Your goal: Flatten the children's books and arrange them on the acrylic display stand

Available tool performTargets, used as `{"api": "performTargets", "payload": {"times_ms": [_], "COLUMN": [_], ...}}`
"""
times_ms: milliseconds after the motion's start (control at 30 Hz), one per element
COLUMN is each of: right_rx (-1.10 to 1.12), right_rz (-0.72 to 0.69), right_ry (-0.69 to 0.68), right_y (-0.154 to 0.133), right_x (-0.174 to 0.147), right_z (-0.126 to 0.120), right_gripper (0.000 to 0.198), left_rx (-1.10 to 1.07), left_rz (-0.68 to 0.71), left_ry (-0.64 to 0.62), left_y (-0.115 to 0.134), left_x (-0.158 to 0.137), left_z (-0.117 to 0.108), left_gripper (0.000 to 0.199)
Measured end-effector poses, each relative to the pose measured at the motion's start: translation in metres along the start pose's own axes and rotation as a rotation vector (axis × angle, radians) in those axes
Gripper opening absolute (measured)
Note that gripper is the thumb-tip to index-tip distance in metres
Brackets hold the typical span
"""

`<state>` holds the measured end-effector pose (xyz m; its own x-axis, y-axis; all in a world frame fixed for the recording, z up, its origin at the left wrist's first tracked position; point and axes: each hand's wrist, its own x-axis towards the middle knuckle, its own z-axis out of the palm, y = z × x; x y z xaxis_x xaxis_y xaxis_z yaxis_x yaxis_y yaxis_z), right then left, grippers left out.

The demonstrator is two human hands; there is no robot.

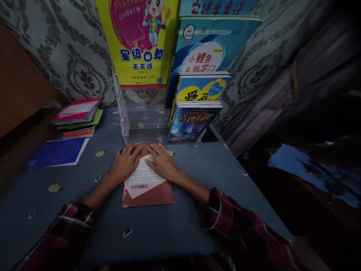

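The yellow book (pixel 141 45) reads 星级口算天天练, the teal book (pixel 216 39) 小鲤鱼跳龙门, the rear book (pixel 218 8) 安徒生童话, and the brown book (pixel 148 175), dimly, perhaps 图画捉迷藏.

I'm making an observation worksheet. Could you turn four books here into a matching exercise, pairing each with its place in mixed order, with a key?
1. Reddish-brown book
2. Yellow book
3. Violet-blue book
4. Pink-covered book

A. Standing in the clear rack
B. On top of the pile
C. Flat under the left hand and right hand
D. Flat on the tabletop, in front of the pile

Pairs: 1-C, 2-A, 3-D, 4-B
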<state>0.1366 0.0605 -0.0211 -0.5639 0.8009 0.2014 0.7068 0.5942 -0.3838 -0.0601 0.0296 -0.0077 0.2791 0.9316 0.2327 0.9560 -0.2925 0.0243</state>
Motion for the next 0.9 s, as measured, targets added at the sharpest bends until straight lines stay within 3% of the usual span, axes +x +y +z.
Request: {"api": "performTargets", "payload": {"times_ms": [267, 733, 900], "right_rx": [0.047, 0.048, 0.083], "right_rz": [-0.056, 0.067, 0.041], "right_ry": [0.012, 0.096, 0.073], "right_y": [0.012, 0.035, 0.045], "right_x": [-0.002, -0.011, -0.011], "right_z": [0.003, -0.001, -0.008], "right_gripper": [0.056, 0.052, 0.05], "left_rx": [-0.006, 0.026, 0.058], "left_rz": [-0.012, -0.027, -0.014], "left_ry": [0.004, -0.042, -0.053], "left_y": [0.002, 0.003, 0.006], "left_x": [0.0, 0.0, 0.0], "left_z": [0.001, -0.003, -0.008], "left_gripper": [0.045, 0.044, 0.045]}}
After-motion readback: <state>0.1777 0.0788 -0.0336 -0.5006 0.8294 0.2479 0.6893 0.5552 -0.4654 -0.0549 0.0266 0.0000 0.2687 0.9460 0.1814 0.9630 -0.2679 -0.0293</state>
